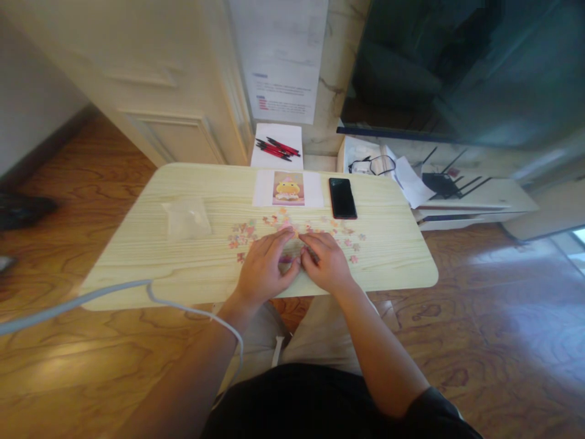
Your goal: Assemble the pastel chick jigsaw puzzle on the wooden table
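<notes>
— What's the biggest thing here?

— A pale wooden folding table [137,256], its long axis running from nine o'clock to three o'clock across the view. Past its far edge, toward twelve o'clock, a sheet holds red and black pens [276,147].

— And on the table?

— At ten o'clock from the hands lies a clear plastic bag [186,218]. At twelve o'clock sits a reference picture [288,188] of a yellow figure, upright toward the viewer. Just to its right a black phone [342,197] lies with its long axis pointing from six to twelve o'clock.

— Where are the puzzle pieces?

— The loose puzzle pieces [242,235] are strewn in a band from nine to three o'clock, around and beyond the fingers, near the table's front edge.

— The hands?

— The left hand [265,268] lies palm down, fingers half curled, thumb tip on a small pinkish piece [287,260]. The right hand [326,262] is also palm down, fingertips bent in toward the same piece. Whether either pinches it, I cannot tell; the two meet almost touching.
</notes>
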Demonstrator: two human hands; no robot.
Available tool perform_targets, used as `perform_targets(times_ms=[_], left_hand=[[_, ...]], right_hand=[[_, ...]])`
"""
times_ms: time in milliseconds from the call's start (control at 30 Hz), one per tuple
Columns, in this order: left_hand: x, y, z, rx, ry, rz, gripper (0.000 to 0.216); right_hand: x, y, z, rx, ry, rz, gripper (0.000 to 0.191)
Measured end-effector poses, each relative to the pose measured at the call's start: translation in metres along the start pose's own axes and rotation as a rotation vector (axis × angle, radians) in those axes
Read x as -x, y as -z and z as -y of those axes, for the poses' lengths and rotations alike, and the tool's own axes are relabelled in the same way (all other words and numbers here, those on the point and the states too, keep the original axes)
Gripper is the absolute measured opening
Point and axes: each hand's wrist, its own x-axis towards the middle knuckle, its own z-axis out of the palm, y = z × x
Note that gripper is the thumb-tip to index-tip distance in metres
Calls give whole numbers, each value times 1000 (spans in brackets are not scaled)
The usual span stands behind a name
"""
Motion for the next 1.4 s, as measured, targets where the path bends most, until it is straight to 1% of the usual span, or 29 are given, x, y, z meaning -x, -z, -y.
perform_targets(times_ms=[467,767,867,933,1000,1067,1133,1233,1400], left_hand=[[-1,1,0,5,-4,6,62],[-1,1,-2,2,-6,2,58],[0,2,-2,12,-35,24,47],[2,2,-1,32,-85,80,35],[3,2,0,48,-148,148,27],[4,1,0,52,-197,206,28],[4,1,1,47,-215,247,31],[3,1,1,17,-207,258,27],[1,0,0,-37,-168,217,19]], right_hand=[[0,0,-1,1,-2,-4,40],[0,1,0,-4,-14,2,40],[0,3,0,-21,-19,-13,38],[0,6,0,-33,-33,-27,36],[0,10,-1,-28,-54,-30,35],[0,16,-3,-12,-63,-17,34],[0,25,-8,10,-65,6,34],[1,47,-20,70,-112,10,33],[5,94,-45,175,-285,-130,21]])
